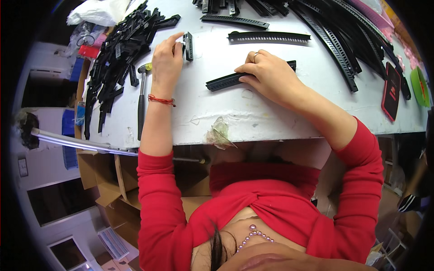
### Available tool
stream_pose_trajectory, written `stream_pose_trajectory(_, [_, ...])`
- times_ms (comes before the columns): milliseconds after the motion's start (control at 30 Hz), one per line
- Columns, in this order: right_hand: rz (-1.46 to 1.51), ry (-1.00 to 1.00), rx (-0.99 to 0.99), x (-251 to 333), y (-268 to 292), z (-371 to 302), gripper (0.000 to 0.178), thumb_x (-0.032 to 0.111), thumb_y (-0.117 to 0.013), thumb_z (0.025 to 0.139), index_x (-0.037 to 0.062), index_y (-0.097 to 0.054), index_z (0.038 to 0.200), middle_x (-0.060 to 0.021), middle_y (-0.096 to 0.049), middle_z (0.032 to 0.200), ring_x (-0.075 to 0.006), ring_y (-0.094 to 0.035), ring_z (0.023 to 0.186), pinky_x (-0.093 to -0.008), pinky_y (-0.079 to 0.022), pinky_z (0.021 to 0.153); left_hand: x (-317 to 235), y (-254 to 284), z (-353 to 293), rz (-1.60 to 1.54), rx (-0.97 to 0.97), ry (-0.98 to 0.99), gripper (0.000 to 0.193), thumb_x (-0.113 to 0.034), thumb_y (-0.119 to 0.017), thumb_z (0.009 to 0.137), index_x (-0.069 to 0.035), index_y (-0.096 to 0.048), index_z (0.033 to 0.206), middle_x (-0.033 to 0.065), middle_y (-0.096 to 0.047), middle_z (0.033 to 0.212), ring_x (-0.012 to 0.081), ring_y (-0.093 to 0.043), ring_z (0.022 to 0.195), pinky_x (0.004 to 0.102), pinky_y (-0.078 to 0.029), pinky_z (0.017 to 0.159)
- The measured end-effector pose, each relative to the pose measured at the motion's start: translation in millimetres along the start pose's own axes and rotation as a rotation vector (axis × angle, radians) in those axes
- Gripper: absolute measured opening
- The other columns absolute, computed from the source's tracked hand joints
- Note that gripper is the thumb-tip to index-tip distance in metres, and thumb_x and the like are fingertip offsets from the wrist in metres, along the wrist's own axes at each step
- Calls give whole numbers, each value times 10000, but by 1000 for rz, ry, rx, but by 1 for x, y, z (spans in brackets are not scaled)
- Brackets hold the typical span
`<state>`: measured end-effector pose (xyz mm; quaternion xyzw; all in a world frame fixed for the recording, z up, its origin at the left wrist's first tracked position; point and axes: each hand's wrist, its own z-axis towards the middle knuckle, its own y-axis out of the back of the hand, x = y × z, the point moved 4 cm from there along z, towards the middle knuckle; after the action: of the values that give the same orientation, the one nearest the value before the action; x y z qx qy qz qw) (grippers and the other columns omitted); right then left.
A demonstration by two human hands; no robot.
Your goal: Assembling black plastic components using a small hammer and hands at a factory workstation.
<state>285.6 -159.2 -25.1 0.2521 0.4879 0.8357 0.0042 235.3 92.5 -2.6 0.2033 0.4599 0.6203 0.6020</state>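
My left hand (167,59) is over the left-middle of the white table, fingers curled and thumb against a short black slotted plastic piece (189,47) that stands on end. Between the thumb and fingers of my right hand (270,74) is a longer black slotted strip (224,82), lying slanted on the table. My palm and fingers hide the strip's middle; its far end shows past the knuckles. Just beyond, a slightly curved black strip (269,38) lies apart from both hands. Another black strip (234,21) is farther back.
Small black parts (122,56) are heaped at the left beside a hammer (142,92). Long curved black strips (332,45) fill the far right. A red-edged phone (391,92) and a green bowl (419,86) sit at the right. Crumpled clear plastic (220,133) hangs at the near edge.
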Motion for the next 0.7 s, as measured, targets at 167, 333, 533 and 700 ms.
stream_pose_trajectory(167, [3,-14,31,4,0,4,189,224,-660,877,105,-730,1006,-71,-650,978,-262,-605,992,-377,-525,829,7,-14,3,239,-66,-446,349,-1,-649,822,-232,-745,1065,93,-635,1244,300,-501,1228,436,-396,1026])
stream_pose_trajectory(333, [-3,-3,30,2,1,3,193,228,-660,875,102,-727,1005,-77,-651,980,-269,-613,986,-379,-528,826,-21,12,2,50,-186,-631,198,-32,-762,761,-81,-703,943,45,-696,1116,280,-565,1215,499,-348,1117])
stream_pose_trajectory(533, [78,2,75,4,5,-1,200,197,-682,872,78,-711,1030,-70,-635,964,-256,-609,948,-359,-515,822,-35,40,-51,-542,-44,-252,250,7,-662,875,-54,-421,889,120,-688,864,133,-674,712,257,-527,616])
stream_pose_trajectory(700, [28,-15,67,3,4,-5,220,237,-659,870,110,-720,1039,-93,-641,990,-272,-612,1008,-384,-524,852,-38,43,-88,-373,245,-25,426,-151,-563,990,-53,-444,1387,114,-638,873,178,-613,760,286,-486,683])
